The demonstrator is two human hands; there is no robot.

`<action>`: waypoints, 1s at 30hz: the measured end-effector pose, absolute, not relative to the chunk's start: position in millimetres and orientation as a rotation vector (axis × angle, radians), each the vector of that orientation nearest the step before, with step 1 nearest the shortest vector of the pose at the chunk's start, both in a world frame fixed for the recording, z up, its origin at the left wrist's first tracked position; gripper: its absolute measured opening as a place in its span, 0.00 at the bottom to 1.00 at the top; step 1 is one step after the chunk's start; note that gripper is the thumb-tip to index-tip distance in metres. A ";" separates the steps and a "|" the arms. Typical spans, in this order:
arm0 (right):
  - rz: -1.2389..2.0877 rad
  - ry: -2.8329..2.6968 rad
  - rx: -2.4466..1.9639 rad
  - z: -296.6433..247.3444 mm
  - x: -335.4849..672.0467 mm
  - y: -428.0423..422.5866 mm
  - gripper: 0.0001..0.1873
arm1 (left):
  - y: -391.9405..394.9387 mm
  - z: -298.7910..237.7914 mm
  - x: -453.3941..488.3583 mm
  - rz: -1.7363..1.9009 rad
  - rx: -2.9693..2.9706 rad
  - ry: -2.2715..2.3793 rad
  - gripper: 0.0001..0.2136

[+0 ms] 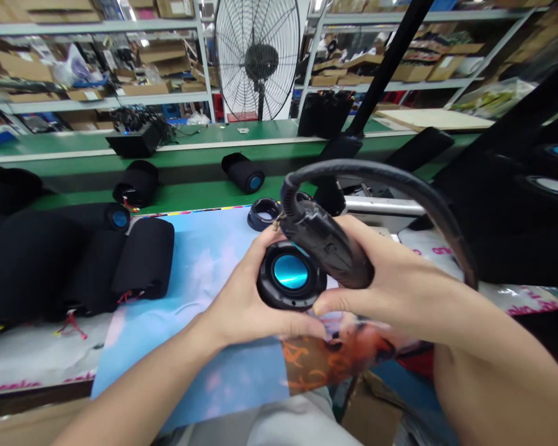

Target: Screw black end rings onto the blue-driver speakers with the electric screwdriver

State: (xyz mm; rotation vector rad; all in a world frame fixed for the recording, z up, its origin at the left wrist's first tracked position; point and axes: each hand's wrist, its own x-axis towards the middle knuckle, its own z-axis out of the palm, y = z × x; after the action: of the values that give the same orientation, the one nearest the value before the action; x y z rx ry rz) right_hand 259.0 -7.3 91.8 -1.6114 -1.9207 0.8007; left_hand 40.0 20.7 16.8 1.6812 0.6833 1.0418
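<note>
A round black speaker end [265,285] with a shiny blue disc [291,272] in its middle faces up between my hands. My left hand [248,300] wraps round its left and near sides, thumb along the front edge. In my right hand [376,272] lies a black corded hand tool [328,248], tucked across the thumb side; its working tip is hidden. The tool's thick cable [381,170] arches up and over to the right. My right thumb touches the speaker end's near right rim. Just beyond stands a loose black ring [264,214].
Black cloth-covered speaker cylinders [144,257], some with red wires, lie at the left. Another cylinder [243,173] rests on the green bench [190,192]. A printed blue sheet [190,365] covers the near worktop. Dark slanted posts [385,68] and a fan [260,59] stand beyond.
</note>
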 end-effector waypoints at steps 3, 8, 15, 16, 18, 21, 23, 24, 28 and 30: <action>0.912 -1.645 -1.575 94.3 268.3 -9.8 0.30 | 22.4 22.6 41.2 0.994 1.648 0.770 0.43; 0.560 -1.073 -1.118 113.7 295.5 -4.1 0.23 | 20.8 24.5 45.5 1.043 1.695 0.834 0.37; 0.542 -1.025 -1.008 107.8 306.5 19.5 0.21 | 33.0 27.8 81.3 1.031 1.772 0.812 0.36; 0.552 -1.042 -1.039 105.2 306.0 22.2 0.26 | 34.1 27.7 86.7 1.016 1.773 0.793 0.36; 0.574 -1.057 -1.112 100.8 305.8 26.7 0.35 | 35.5 27.1 94.1 0.991 1.781 0.786 0.37; 0.622 -1.057 -1.188 96.4 307.4 31.3 0.42 | 36.6 26.2 96.7 0.977 1.799 0.795 0.37; 0.651 -1.041 -1.200 94.0 309.6 32.5 0.43 | 37.2 25.5 95.8 0.989 1.806 0.788 0.37; 0.657 -1.032 -1.198 93.0 311.0 32.4 0.43 | 37.4 25.2 95.3 0.995 1.809 0.786 0.37; 0.695 -1.079 -1.205 96.6 316.3 25.9 0.35 | 37.5 24.4 95.0 1.000 1.808 0.781 0.37; 0.592 -1.179 -1.340 109.0 315.1 19.6 0.29 | 36.7 24.3 94.9 1.004 1.815 0.773 0.37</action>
State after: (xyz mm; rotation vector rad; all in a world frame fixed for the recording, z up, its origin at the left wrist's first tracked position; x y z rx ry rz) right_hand 315.1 19.6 109.0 -1.3402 -1.1793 0.5923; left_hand 94.9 36.7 24.3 1.8146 0.7733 1.0039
